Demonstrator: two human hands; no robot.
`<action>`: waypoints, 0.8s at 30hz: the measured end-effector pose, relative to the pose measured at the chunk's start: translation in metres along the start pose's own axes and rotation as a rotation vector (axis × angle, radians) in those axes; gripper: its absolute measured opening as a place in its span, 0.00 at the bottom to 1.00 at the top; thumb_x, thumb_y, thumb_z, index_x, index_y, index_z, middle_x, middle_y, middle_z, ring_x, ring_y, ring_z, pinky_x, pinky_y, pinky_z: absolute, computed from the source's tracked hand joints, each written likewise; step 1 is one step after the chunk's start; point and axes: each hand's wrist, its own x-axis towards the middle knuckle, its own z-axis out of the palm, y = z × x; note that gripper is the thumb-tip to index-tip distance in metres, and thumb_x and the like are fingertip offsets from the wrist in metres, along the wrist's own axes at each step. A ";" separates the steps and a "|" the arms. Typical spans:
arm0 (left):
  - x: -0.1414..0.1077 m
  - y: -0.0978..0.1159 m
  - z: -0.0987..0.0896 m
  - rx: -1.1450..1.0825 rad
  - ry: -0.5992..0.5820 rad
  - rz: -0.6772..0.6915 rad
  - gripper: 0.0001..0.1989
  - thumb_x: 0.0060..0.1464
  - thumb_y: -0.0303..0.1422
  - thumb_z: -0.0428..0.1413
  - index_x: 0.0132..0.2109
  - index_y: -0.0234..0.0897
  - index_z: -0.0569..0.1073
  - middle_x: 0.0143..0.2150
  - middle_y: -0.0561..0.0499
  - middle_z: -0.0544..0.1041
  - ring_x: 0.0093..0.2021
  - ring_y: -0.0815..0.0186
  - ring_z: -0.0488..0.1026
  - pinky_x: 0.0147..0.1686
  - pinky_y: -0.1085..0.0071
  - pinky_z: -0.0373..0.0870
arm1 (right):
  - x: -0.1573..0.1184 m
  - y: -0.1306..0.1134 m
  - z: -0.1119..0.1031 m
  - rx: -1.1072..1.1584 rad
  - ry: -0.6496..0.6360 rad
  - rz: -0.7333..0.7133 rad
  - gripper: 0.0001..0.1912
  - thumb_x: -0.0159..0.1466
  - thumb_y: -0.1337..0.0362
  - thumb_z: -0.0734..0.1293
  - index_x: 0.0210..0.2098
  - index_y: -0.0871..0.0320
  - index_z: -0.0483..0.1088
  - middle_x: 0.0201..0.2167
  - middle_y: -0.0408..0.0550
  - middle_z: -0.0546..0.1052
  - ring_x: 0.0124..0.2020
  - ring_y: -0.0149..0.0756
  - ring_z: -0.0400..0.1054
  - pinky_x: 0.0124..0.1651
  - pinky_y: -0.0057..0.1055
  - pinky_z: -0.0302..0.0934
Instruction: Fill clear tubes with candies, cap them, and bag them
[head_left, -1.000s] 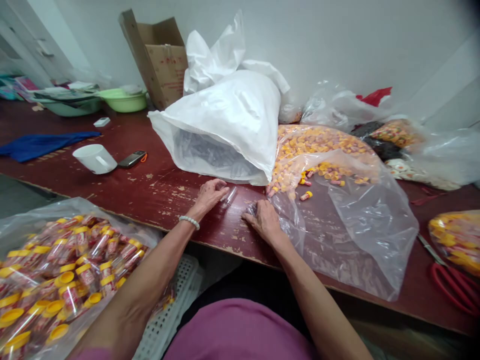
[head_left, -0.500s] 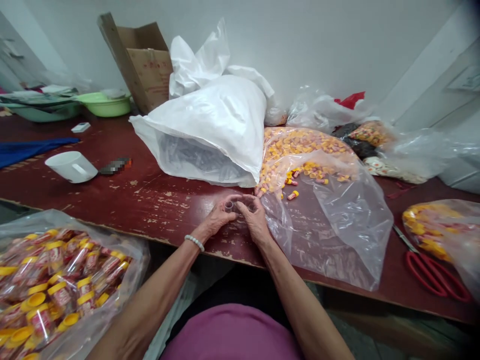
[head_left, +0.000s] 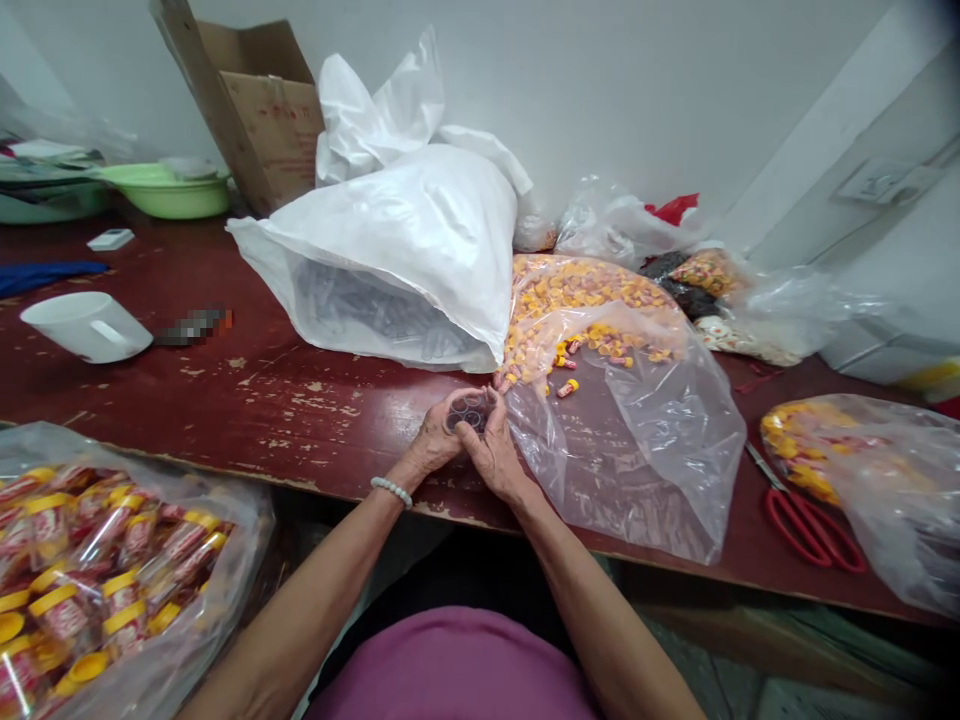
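Several clear plastic tubes [head_left: 468, 408], their round open ends facing up, are gathered between my two hands just above the table's front part. My left hand [head_left: 437, 432] curls round them from the left, a pale bead bracelet on its wrist. From the right my right hand [head_left: 493, 447] closes against the same bunch, its thumb across the near side. Behind my hands lies a white sack [head_left: 435, 215], its mouth towards me, with many clear tubes inside. To the right, small yellow-capped tubes [head_left: 592, 290] with red and pink labels lie in and about a clear plastic bag [head_left: 667, 420].
At lower left stands a plastic bag of larger yellow-capped tubes [head_left: 124, 590]. A white mug [head_left: 86, 325] and a blurred dark object [head_left: 195, 327] lie left on the red table [head_left: 247, 400]. Red-handled scissors [head_left: 814, 530] rest at right beside another bag [head_left: 892, 480]. A cardboard box [head_left: 274, 130] stands behind.
My hands have drawn together, bunching the clear tubes that were apart between them. The whole view has shifted slightly, so the table's things appear further left.
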 end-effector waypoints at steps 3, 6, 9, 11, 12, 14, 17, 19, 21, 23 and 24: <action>0.002 0.002 0.001 0.050 -0.012 -0.066 0.26 0.38 0.30 0.64 0.48 0.33 0.69 0.44 0.43 0.77 0.43 0.61 0.75 0.46 0.65 0.71 | -0.012 0.001 -0.010 -0.122 -0.005 -0.022 0.41 0.60 0.46 0.62 0.63 0.63 0.46 0.62 0.63 0.56 0.62 0.47 0.52 0.63 0.48 0.48; 0.003 0.002 0.003 0.064 -0.058 -0.055 0.24 0.39 0.29 0.63 0.46 0.33 0.69 0.43 0.46 0.77 0.42 0.63 0.74 0.44 0.67 0.71 | -0.020 0.004 -0.016 -0.204 -0.013 -0.060 0.40 0.61 0.46 0.61 0.64 0.62 0.45 0.64 0.62 0.53 0.65 0.48 0.47 0.64 0.49 0.45; 0.003 0.000 0.006 0.073 -0.073 -0.045 0.23 0.39 0.30 0.62 0.46 0.34 0.69 0.42 0.47 0.76 0.40 0.63 0.74 0.42 0.68 0.71 | -0.023 0.006 -0.018 -0.224 -0.037 -0.040 0.45 0.59 0.45 0.62 0.65 0.64 0.41 0.64 0.64 0.52 0.65 0.50 0.46 0.64 0.50 0.45; 0.003 0.000 0.010 0.115 -0.036 -0.055 0.22 0.39 0.30 0.62 0.44 0.36 0.69 0.40 0.48 0.76 0.39 0.63 0.74 0.41 0.68 0.71 | -0.024 0.004 -0.019 -0.202 -0.055 -0.004 0.48 0.58 0.45 0.63 0.66 0.64 0.40 0.63 0.64 0.54 0.64 0.51 0.49 0.63 0.51 0.46; 0.003 0.001 0.012 0.137 -0.014 -0.062 0.21 0.39 0.30 0.62 0.44 0.36 0.69 0.39 0.49 0.77 0.37 0.63 0.74 0.40 0.68 0.71 | -0.025 0.002 -0.021 -0.188 -0.063 0.011 0.48 0.58 0.45 0.64 0.66 0.63 0.41 0.62 0.64 0.55 0.63 0.51 0.51 0.63 0.51 0.48; 0.003 0.002 0.016 0.175 0.027 -0.075 0.20 0.38 0.30 0.62 0.43 0.37 0.70 0.37 0.49 0.77 0.35 0.64 0.74 0.38 0.68 0.71 | -0.028 -0.004 -0.029 -0.158 -0.084 0.022 0.45 0.57 0.46 0.65 0.65 0.60 0.44 0.61 0.61 0.59 0.61 0.50 0.55 0.62 0.49 0.51; 0.003 0.003 0.021 0.211 0.057 -0.090 0.19 0.39 0.30 0.61 0.42 0.37 0.69 0.36 0.49 0.77 0.34 0.64 0.75 0.37 0.68 0.71 | -0.026 -0.010 -0.054 -0.086 -0.043 0.015 0.34 0.62 0.51 0.62 0.63 0.55 0.51 0.54 0.54 0.69 0.54 0.43 0.65 0.55 0.42 0.61; 0.003 0.003 0.023 0.225 0.066 -0.094 0.18 0.40 0.30 0.61 0.42 0.37 0.68 0.35 0.49 0.78 0.34 0.64 0.75 0.37 0.68 0.72 | -0.016 -0.006 -0.079 -0.097 0.080 0.004 0.24 0.66 0.57 0.57 0.60 0.53 0.57 0.50 0.51 0.72 0.49 0.38 0.68 0.51 0.38 0.63; 0.003 0.003 0.024 0.216 0.061 -0.094 0.18 0.40 0.29 0.61 0.42 0.36 0.68 0.35 0.49 0.78 0.34 0.64 0.76 0.36 0.68 0.72 | 0.004 0.009 -0.104 -0.223 0.217 -0.015 0.19 0.67 0.63 0.54 0.55 0.55 0.64 0.50 0.51 0.72 0.50 0.37 0.67 0.53 0.37 0.61; 0.004 0.004 0.025 0.196 0.067 -0.096 0.18 0.40 0.29 0.61 0.41 0.36 0.67 0.35 0.48 0.78 0.35 0.64 0.76 0.36 0.69 0.72 | 0.027 0.034 -0.125 -0.418 0.230 -0.028 0.20 0.64 0.70 0.54 0.52 0.59 0.66 0.52 0.54 0.71 0.55 0.38 0.62 0.57 0.39 0.55; 0.004 0.005 0.025 0.189 0.069 -0.098 0.17 0.40 0.29 0.61 0.41 0.36 0.67 0.35 0.48 0.78 0.35 0.64 0.76 0.36 0.69 0.72 | 0.038 0.047 -0.132 -0.509 0.185 -0.015 0.20 0.62 0.72 0.55 0.52 0.60 0.67 0.54 0.54 0.70 0.57 0.39 0.60 0.58 0.40 0.53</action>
